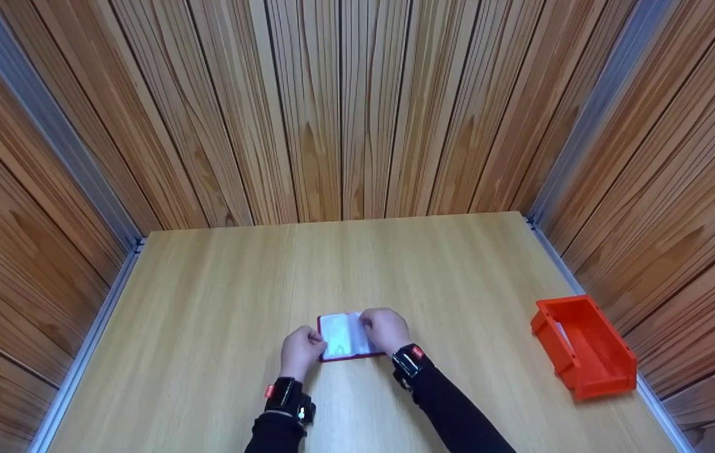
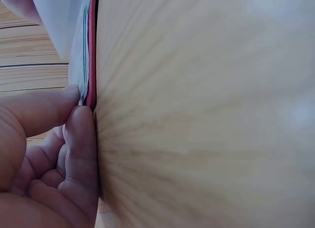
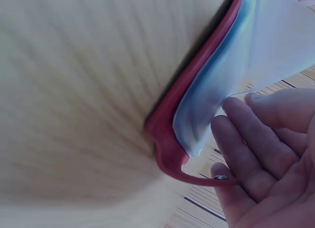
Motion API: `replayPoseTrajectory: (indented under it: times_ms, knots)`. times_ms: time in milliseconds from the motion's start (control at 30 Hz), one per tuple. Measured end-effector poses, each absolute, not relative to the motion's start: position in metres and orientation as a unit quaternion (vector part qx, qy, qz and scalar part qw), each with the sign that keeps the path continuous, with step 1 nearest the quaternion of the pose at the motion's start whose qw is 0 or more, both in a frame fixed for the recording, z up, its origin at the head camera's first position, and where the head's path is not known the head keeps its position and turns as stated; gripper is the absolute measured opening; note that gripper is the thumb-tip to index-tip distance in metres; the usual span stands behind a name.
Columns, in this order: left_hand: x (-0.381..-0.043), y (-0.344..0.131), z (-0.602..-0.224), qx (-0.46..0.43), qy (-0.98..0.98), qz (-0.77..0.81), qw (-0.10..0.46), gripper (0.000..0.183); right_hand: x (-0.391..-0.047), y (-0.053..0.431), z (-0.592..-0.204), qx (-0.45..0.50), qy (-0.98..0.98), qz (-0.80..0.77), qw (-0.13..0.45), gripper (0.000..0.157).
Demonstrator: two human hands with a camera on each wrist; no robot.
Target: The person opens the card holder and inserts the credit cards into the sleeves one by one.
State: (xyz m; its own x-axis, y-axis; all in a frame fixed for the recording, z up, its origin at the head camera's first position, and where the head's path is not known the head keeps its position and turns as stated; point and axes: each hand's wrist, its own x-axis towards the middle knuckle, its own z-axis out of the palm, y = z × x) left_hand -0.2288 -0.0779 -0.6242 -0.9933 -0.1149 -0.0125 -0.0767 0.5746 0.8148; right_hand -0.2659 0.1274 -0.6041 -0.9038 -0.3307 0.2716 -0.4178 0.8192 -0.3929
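A card holder [image 1: 336, 335] with a red cover and clear plastic sleeves lies opened out on the table. My left hand [image 1: 300, 352] is at its left edge; in the left wrist view, thumb and forefinger pinch the corner of the stacked sleeves beside the red cover [image 2: 91, 50]. On the other side, my right hand [image 1: 387, 328] pinches the edge of a lifted clear sleeve [image 3: 280, 46] between thumb and fingertips. A red strap [image 3: 189, 178] with a metal snap [image 3: 220, 177] sticks out from the cover against the right hand's lower fingers.
An orange-red plastic bin [image 1: 605, 362] stands at the table's right edge, with something whitish [image 1: 563, 335] inside by its left wall. Wood-plank walls [image 1: 344, 113] enclose the wooden table [image 1: 206, 302] at the back and both sides.
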Motion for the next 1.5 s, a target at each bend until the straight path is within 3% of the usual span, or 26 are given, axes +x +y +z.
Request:
replayPoseTrajectory:
  times_ms: [400,700,1133,1500]
  knots:
    - [-0.23,-0.079,-0.625,0.044,-0.886,-0.461,0.031,0.013,-0.264,0.116,-0.604,0.226,-0.938,0.255,0.061,0.014]
    - [-0.231,-0.079,-0.626,0.035,-0.886,-0.46,0.044,0.015,-0.26,0.109,-0.605,0.242,-0.937,0.244,0.067,0.017]
    - [-0.231,-0.079,-0.624,0.047,-0.886,-0.46,0.027,0.013,-0.26,0.1,-0.609,0.254,-0.931,0.259,0.047,0.018]
    - [-0.23,-0.079,-0.625,0.044,-0.888,-0.456,0.043,0.014,-0.262,0.093,-0.612,0.284,-0.926,0.233,0.088,0.015]
